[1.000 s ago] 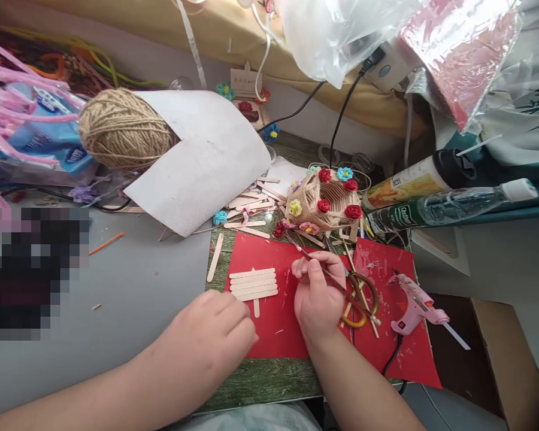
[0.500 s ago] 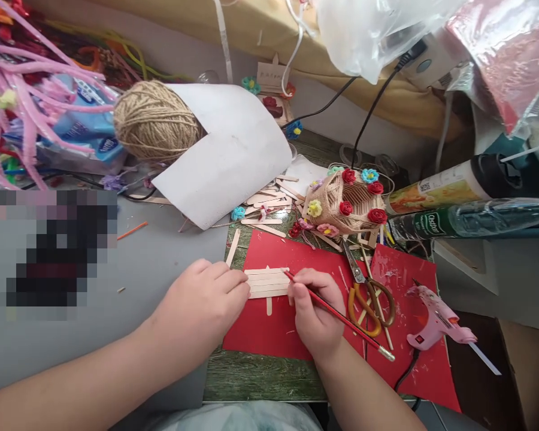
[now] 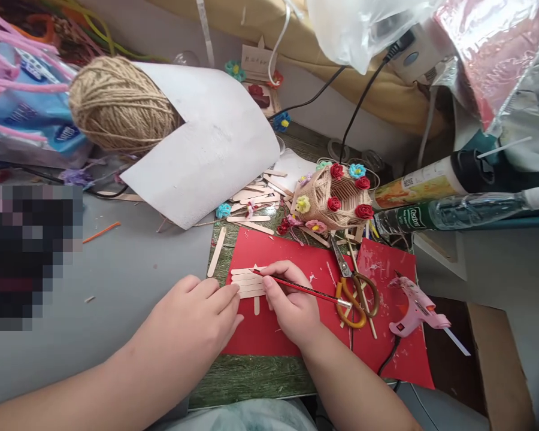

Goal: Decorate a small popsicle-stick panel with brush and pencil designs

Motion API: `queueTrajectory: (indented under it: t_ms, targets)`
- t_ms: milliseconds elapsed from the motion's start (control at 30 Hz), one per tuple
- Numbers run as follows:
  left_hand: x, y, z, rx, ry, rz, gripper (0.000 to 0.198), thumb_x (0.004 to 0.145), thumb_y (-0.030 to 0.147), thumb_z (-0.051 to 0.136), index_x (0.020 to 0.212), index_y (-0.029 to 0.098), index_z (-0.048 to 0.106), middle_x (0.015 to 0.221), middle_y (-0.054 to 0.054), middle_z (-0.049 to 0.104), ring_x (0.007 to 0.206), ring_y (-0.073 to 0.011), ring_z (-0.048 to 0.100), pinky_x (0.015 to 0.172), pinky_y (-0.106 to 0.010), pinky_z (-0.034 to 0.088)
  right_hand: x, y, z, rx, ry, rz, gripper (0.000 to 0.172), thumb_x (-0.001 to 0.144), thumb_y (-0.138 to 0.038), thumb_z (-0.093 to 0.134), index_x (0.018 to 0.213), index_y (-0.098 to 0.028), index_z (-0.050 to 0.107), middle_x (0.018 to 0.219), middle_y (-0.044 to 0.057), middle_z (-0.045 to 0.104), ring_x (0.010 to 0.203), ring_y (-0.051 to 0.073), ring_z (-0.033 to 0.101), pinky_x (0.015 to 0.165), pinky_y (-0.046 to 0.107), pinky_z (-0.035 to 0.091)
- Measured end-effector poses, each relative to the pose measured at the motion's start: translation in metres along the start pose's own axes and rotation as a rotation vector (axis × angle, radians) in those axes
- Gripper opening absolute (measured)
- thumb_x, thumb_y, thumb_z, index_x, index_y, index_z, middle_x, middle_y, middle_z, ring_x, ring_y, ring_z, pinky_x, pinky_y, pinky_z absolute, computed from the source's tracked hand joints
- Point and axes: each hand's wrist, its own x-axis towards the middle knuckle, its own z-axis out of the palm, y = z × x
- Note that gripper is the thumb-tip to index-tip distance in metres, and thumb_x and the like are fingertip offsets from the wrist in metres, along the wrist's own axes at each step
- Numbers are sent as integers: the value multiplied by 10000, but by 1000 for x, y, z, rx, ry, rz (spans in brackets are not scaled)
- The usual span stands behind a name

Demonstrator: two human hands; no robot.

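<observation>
Several craft sticks [image 3: 250, 288] lie side by side on the red paper [image 3: 256, 335], and one upright stick shows above and below the row. My left hand [image 3: 202, 314] rests at the row's left end, its fingers bent together and pressed on the sticks. Gripped in my right hand [image 3: 293, 305] is a red-and-black pencil [image 3: 309, 290] with a metal-capped end. The pencil's tip meets the top stick near its middle, while that hand covers the row's right end. Scissors [image 3: 357, 287] with orange-brown handles lie right of my right hand.
A pink glue gun [image 3: 415, 305] lies on the right red sheet. Behind stand a twine basket [image 3: 317, 197] with flowers and a pile of loose sticks [image 3: 256, 197]. A twine ball [image 3: 121, 108], white paper [image 3: 211, 143] and a plastic bottle [image 3: 471, 209] are farther back.
The pencil tip has moved left along the top stick, from its right end to near its middle, and the pencil lies flatter. The whole view has shifted slightly.
</observation>
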Motion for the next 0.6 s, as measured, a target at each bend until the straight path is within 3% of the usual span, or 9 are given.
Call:
queueTrajectory:
  t_ms: [167, 333, 600]
  targets:
    - [-7, 4, 2, 61, -78, 26, 186, 1008, 246, 603, 990, 187, 778, 1100, -79, 788, 719, -189, 596, 658, -394, 302, -4, 1, 1, -33, -8, -54, 119, 1050, -333, 623, 1081, -234, 682, 798, -5, 676, 525, 107, 552, 567, 276, 512]
    - [-9, 6, 3, 78, -128, 23, 155, 989, 232, 638, 1017, 192, 785, 1096, -74, 783, 707, -186, 599, 655, -393, 294, -12, 2, 8, -67, 58, -175, 56, 1014, -267, 666, 1060, -251, 639, 890, 32, 697, 751, 173, 685, 689, 315, 565]
    - [-1, 5, -8, 67, -15, 44, 265, 1060, 275, 546, 1154, 153, 761, 1046, -81, 784, 743, -190, 616, 663, -397, 329, -4, 0, 8, 143, -48, 70, 156, 1035, -327, 668, 942, -228, 590, 627, -67, 579, 494, 91, 520, 511, 225, 448]
